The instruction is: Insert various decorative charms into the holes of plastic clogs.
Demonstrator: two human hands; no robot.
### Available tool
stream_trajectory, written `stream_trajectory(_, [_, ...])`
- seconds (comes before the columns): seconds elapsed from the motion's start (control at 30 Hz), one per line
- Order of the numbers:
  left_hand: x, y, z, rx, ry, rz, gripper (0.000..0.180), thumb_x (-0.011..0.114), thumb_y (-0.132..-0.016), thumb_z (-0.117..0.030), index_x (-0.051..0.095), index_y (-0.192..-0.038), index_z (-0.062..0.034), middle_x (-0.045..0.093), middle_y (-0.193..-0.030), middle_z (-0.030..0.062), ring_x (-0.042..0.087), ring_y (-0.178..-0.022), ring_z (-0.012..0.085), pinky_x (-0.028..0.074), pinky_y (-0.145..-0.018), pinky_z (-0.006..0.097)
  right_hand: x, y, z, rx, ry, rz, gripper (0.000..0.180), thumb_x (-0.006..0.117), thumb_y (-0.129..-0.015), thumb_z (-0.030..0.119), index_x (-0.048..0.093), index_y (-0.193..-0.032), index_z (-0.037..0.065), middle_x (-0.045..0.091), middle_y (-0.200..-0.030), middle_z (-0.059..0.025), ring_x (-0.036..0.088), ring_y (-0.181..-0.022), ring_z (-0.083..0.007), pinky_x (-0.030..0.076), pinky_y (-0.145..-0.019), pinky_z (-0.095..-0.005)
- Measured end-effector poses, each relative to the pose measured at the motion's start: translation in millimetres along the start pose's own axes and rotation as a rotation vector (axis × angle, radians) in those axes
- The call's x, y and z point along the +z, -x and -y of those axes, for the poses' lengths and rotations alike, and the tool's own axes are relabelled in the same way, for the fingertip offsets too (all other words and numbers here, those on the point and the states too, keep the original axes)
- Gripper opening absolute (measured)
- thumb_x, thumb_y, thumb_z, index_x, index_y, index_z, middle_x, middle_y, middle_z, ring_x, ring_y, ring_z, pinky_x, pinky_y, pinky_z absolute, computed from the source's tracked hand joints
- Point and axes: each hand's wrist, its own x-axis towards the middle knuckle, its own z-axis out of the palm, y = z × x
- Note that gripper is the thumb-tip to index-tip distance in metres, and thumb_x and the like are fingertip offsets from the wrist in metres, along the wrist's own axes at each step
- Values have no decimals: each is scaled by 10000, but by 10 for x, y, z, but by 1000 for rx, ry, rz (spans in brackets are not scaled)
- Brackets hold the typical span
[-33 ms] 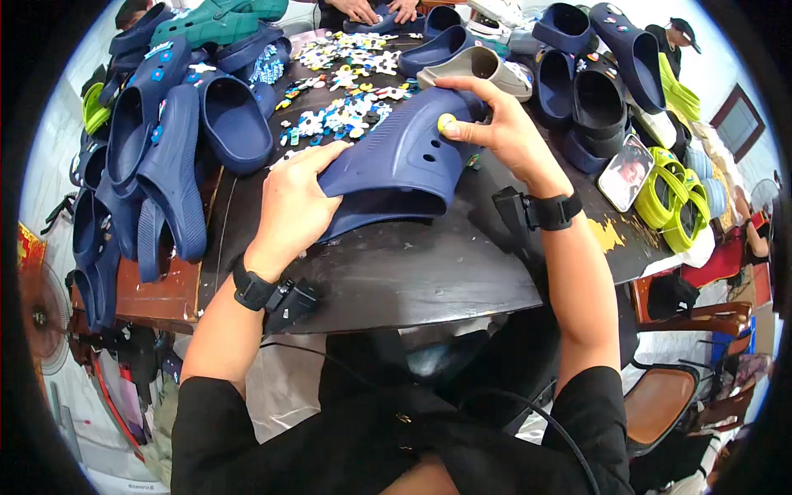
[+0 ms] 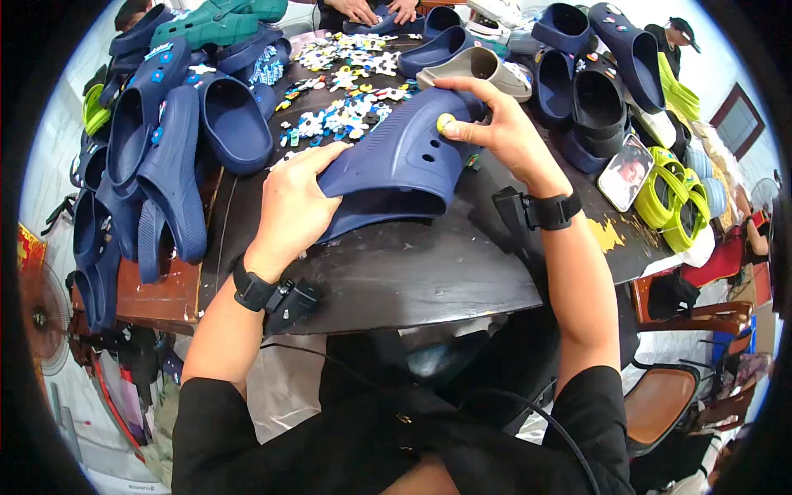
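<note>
A navy blue clog [image 2: 400, 161] is tilted on its side above the dark table, its foot opening toward me. My left hand [image 2: 293, 198] is closed on one end of it, the thumb on top and the other fingers hidden. My right hand [image 2: 507, 132] grips the far right part, with the forefinger stretched over the upper edge. Under the right thumb a small round yellow charm [image 2: 445, 124] sits against the upper of the clog, close to a few open holes. Whether the charm is fully seated is hidden by the thumb.
Loose colourful charms [image 2: 346, 115] are spread behind the clog. Navy clogs [image 2: 169, 157] pile up at the left, with a green clog [image 2: 216, 23] behind. More dark clogs [image 2: 598, 99] and lime sandals [image 2: 672, 198] stand at the right. Another person's hands [image 2: 379, 11] work across the dark table [image 2: 396, 285].
</note>
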Motion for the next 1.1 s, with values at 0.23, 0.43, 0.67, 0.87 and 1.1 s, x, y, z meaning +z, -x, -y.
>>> stream_trajectory(0.23, [-27, -11, 29, -6, 12, -2, 471, 709, -683, 75, 670, -1148, 15, 695, -1125, 194, 686, -1029, 292, 505, -926, 326, -60, -3, -69, -171, 92, -3, 553, 747, -833, 296, 588, -1321, 90, 581, -1315, -76, 520, -1222, -199, 407, -1024, -322])
stream_trajectory(0.43, [-91, -60, 167, -172, 147, -6, 469, 745, -729, 7, 660, -1191, 10, 702, -1147, 170, 687, -1019, 210, 495, -919, 297, -240, -60, -141, -160, -170, -224, 464, 674, -910, 203, 572, -1340, 62, 583, -1330, -100, 503, -1263, -197, 382, -1057, -334])
stream_trajectory(0.67, [-81, -102, 352, -399, 567, 9, 501, 730, -760, -5, 624, -1247, 44, 706, -1086, 134, 675, -930, 176, 512, -841, 284, -429, -29, -403, 144, -95, -289, 298, 693, -898, 113, 659, -1183, 30, 678, -1056, -56, 605, -1002, -134, 457, -904, -289])
stream_trajectory(0.87, [-70, -139, 455, -457, 729, -124, 457, 684, -805, -9, 596, -1242, 89, 700, -1067, 139, 682, -889, 164, 540, -812, 275, -371, -9, -570, 224, 179, -20, 324, 686, -866, 50, 651, -1184, 8, 689, -1020, -84, 621, -978, -155, 478, -885, -293])
stream_trajectory(1.1, [-44, -145, 473, -481, 795, -170, 418, 683, -802, 30, 615, -1211, 84, 704, -1051, 147, 679, -887, 167, 533, -788, 277, -247, 59, -593, 110, 620, 360, 579, 651, -879, 90, 479, -1431, 136, 425, -1509, -106, 357, -1390, -318, 278, -1164, -417])
